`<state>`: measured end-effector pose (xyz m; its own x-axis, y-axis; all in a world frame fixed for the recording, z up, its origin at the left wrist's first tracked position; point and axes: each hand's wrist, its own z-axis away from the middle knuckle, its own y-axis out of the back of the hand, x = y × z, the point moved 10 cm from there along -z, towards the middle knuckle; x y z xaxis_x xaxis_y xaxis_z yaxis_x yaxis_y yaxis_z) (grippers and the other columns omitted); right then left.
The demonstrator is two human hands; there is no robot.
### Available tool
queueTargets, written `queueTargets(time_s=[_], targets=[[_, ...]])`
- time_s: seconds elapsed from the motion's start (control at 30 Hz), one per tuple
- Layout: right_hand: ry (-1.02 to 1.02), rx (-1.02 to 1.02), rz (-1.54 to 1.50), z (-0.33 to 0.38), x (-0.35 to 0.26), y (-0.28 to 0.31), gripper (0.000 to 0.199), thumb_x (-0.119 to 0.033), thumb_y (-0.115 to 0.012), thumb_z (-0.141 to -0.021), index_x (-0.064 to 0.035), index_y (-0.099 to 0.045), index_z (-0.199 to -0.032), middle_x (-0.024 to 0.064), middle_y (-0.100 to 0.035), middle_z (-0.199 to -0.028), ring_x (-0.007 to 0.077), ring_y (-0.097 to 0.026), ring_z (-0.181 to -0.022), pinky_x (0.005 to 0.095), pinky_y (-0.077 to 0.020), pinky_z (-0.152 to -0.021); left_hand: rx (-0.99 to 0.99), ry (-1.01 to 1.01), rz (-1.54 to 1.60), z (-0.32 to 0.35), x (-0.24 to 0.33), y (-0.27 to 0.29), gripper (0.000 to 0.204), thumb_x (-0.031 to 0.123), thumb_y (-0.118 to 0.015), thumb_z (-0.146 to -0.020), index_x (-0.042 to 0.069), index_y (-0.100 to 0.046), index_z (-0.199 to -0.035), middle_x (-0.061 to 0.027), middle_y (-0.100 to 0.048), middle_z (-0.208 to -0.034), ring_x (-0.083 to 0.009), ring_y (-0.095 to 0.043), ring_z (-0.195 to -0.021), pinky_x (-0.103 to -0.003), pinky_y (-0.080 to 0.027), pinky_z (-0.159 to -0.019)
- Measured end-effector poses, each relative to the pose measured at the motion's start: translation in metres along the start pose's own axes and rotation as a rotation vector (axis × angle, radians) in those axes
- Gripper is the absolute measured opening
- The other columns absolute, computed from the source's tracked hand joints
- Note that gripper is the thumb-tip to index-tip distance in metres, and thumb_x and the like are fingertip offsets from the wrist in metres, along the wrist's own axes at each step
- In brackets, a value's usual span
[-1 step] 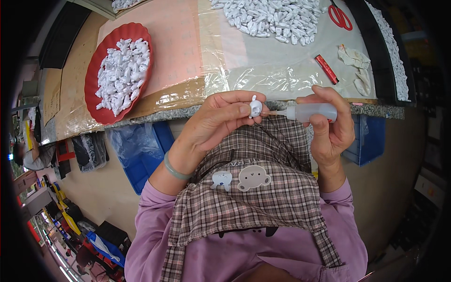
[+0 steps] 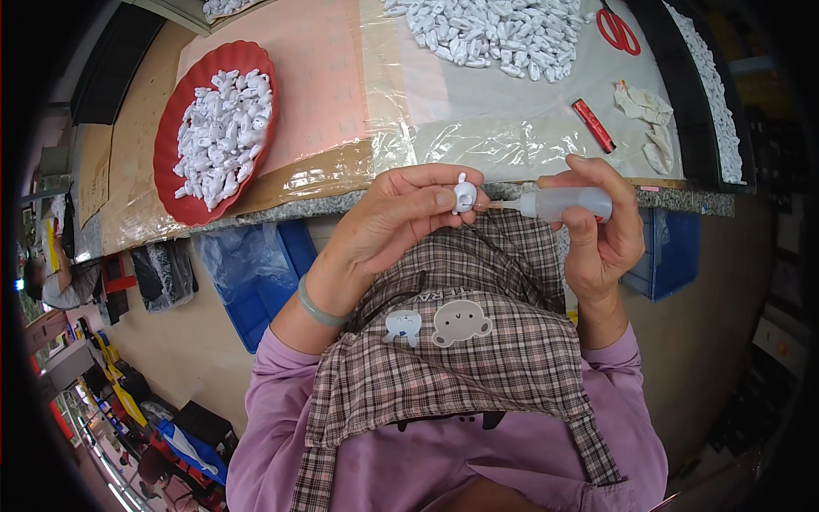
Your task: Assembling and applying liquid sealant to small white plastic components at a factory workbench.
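My left hand (image 2: 401, 218) pinches a small white plastic figure piece (image 2: 463, 194) between thumb and fingers, just in front of the table's edge. My right hand (image 2: 607, 243) grips a small translucent squeeze bottle (image 2: 567, 205) lying sideways. Its thin nozzle points left and touches the white piece. Both hands are held over my plaid apron (image 2: 461, 375). A green band sits on my left wrist.
A red oval tray (image 2: 168, 183) full of white pieces lies at the table's left. A large heap of white pieces (image 2: 495, 30) covers plastic sheeting at the back. Red scissors (image 2: 618, 30), a red stick (image 2: 593, 125) and crumpled white gloves (image 2: 648, 119) lie right. Blue bins (image 2: 256, 273) stand under the table.
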<state>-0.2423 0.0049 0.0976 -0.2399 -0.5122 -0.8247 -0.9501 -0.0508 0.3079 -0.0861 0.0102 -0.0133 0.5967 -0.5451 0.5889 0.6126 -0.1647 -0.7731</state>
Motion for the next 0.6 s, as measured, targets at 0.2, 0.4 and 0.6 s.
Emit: queueTargets(time_s=[0.2,0.4,0.6], targets=[[0.013,0.006,-0.05,-0.0003,0.0012,0.0018,0.033,-0.017,-0.062,-0.09,0.005,-0.056,-0.114,0.0161,-0.066,-0.093,0.0189,-0.068,-0.076,0.0258,-0.0532,-0.064,-0.002,0.003,-0.001,-0.0002,-0.0023,-0.0006,0.032,0.008,-0.062,-0.088,-0.005,-0.059,-0.117,-0.0173,-0.066,-0.104,-0.0182,-0.065,-0.089,-0.026,-0.054,-0.082],[0.023,0.021,-0.065,0.0005,0.0017,0.0029,0.033,-0.017,-0.062,-0.09,0.0052,-0.056,-0.114,0.0163,-0.066,-0.093,0.0194,-0.068,-0.077,0.0263,-0.0532,-0.065,-0.021,-0.013,0.005,0.0003,-0.0021,-0.0023,0.03,0.006,-0.062,-0.088,-0.005,-0.058,-0.115,-0.0199,-0.064,-0.106,-0.021,-0.066,-0.091,-0.027,-0.055,-0.082],[0.033,0.04,-0.061,0.0017,0.0008,0.004,0.034,-0.018,-0.062,-0.09,0.0052,-0.055,-0.114,0.0161,-0.066,-0.091,0.02,-0.068,-0.077,0.0269,-0.053,-0.064,-0.03,-0.012,0.017,0.0005,-0.0033,-0.0012,0.025,0.004,-0.061,-0.088,-0.004,-0.058,-0.111,-0.0214,-0.064,-0.106,-0.025,-0.067,-0.093,-0.029,-0.057,-0.081]])
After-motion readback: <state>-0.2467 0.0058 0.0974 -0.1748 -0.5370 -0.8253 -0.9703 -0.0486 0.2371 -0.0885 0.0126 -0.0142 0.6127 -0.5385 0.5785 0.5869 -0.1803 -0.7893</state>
